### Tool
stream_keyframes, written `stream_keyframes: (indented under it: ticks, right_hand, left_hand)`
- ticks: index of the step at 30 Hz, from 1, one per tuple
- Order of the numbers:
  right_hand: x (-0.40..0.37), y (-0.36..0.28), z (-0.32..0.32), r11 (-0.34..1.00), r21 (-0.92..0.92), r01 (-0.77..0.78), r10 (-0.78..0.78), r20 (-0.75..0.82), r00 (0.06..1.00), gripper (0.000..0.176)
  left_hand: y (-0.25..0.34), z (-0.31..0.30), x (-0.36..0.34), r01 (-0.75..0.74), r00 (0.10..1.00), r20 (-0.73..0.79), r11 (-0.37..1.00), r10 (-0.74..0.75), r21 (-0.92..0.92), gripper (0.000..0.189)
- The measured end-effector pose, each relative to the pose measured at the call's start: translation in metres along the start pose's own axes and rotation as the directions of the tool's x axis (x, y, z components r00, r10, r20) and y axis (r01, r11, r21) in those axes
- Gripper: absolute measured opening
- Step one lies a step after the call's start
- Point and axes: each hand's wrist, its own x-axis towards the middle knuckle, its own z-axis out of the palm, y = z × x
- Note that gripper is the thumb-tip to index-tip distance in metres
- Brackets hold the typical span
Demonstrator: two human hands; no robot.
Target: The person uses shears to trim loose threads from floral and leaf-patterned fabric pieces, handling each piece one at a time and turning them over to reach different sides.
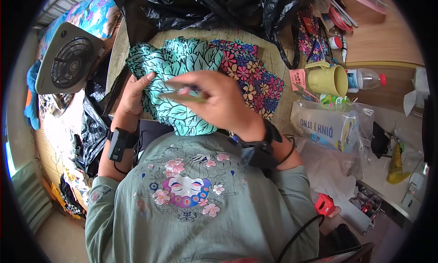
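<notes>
A stack of teal fabric [191,64] with black leaf outlines lies on the wooden table [276,57]. Beside it on the right is dark fabric with multicoloured flowers [255,78]. At the teal fabric's left edge, my left hand [137,92] has its thumb on top, with the fingers mostly hidden below the cloth. My right hand [219,98] is over the teal fabric, closed around a small pointed tool [187,97], blurred, that looks like thread snips. Its tips point left.
Black plastic bags [196,12] lie along the far table edge. At the right are a yellow mug [335,80], a plastic bottle [365,79] and a clear printed bag [331,126]. A fan [72,62] stands at the left. A cable runs from my right wrist.
</notes>
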Motion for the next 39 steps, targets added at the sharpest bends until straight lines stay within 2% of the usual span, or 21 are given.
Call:
stream_keyframes:
  ticks: [2,3,4,10,13,17,22,25,32,39]
  right_hand:
    - [-0.013,-0.005,-0.033,0.981,-0.025,-0.193,0.191,-0.050,0.980,0.043]
    - [-0.023,0.003,-0.045,0.974,-0.031,-0.224,0.218,-0.127,0.968,0.043]
    - [-0.035,0.014,-0.056,0.966,-0.034,-0.255,0.243,-0.204,0.948,0.044]
    - [-0.090,0.028,-0.099,0.931,-0.184,-0.315,0.256,-0.285,0.924,0.045]
    - [-0.102,0.020,-0.107,0.853,-0.410,-0.323,0.307,-0.106,0.946,0.041]
    - [-0.104,0.016,-0.112,0.811,-0.406,-0.421,0.427,-0.082,0.901,0.038]
    - [-0.106,0.026,-0.112,0.844,-0.381,-0.378,0.389,-0.049,0.920,0.037]
    - [-0.103,0.026,-0.113,0.814,-0.399,-0.423,0.454,-0.019,0.891,0.037]
    - [-0.104,0.029,-0.112,0.828,-0.374,-0.418,0.447,-0.011,0.894,0.035]
    - [-0.104,0.031,-0.114,0.816,-0.375,-0.440,0.476,0.003,0.880,0.034]
  left_hand:
    - [-0.001,0.001,0.000,0.010,0.998,0.060,0.996,-0.005,-0.091,0.039]
    - [-0.001,0.002,0.000,0.018,0.996,0.089,0.991,-0.006,-0.136,0.039]
    - [-0.001,0.003,0.000,0.022,0.996,0.092,0.990,-0.009,-0.140,0.039]
    - [-0.001,0.001,0.001,-0.003,0.998,0.058,0.990,0.011,-0.139,0.037]
    - [-0.002,-0.001,0.002,0.000,0.999,0.049,0.990,0.007,-0.142,0.038]
    - [-0.002,-0.002,0.002,-0.001,0.999,0.035,0.991,0.005,-0.135,0.038]
    - [-0.001,-0.004,0.001,0.003,0.999,0.045,0.993,0.003,-0.116,0.040]
    - [-0.002,-0.003,0.001,-0.003,0.999,0.048,0.994,0.008,-0.107,0.042]
    - [0.000,0.000,0.000,0.006,1.000,0.024,0.990,-0.002,-0.142,0.038]
    - [0.000,-0.001,0.000,0.001,0.999,0.048,0.994,0.004,-0.108,0.043]
